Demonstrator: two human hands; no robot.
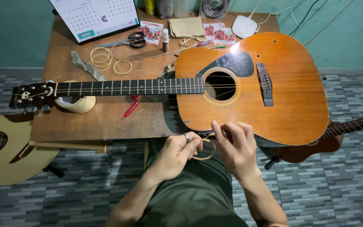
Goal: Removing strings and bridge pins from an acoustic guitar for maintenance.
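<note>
we note both grips closed on the coiled string (205,150): left hand (176,152) pinches its rim, right hand (237,148) fingertips pinch the end, below the guitar (269,84) on the surface (106,122).

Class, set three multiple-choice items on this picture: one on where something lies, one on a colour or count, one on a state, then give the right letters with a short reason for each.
1. Where do the scissors lie?
A. on the floor
B. on the wooden table, by the calendar
C. on the guitar's body

2. What colour is the pickguard of the acoustic guitar on the table?
A. black
B. white
C. red

3. What state is the guitar string between the two hands in?
A. stretched straight
B. cut into pieces
C. wound in a coil

Answers:
1 B, the scissors rest on the tabletop just right of the calendar.
2 A, the plate beside the sound hole is black.
3 C, the left hand and right hand pinch a small round loop of string.
</note>
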